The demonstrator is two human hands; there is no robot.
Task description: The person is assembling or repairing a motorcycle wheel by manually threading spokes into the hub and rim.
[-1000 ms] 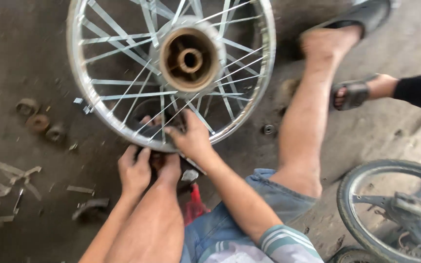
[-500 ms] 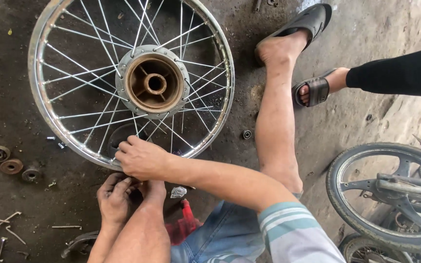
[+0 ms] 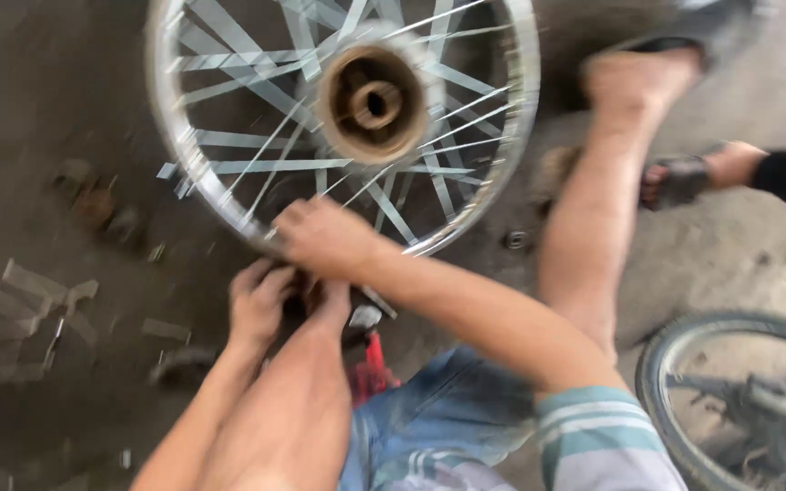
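Floor (image 3: pixel 56 82): dark, stained concrete, lighter grey toward right. Spoked wheel (image 3: pixel 343 118) with brown hub lies flat at top centre. Small round metal parts (image 3: pixel 93 195) left of wheel, blurred. Scattered thin metal pieces (image 3: pixel 29 300) at left edge. Small ring-shaped part (image 3: pixel 515 240) just right of wheel rim. Second wheel with tyre (image 3: pixel 739 400) at lower right corner.

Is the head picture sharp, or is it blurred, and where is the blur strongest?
Head view: motion blur all over; the spoked wheel smears most, its spokes widened into bands. The right hand and left hand are soft. Light is flat daylight, no glare.
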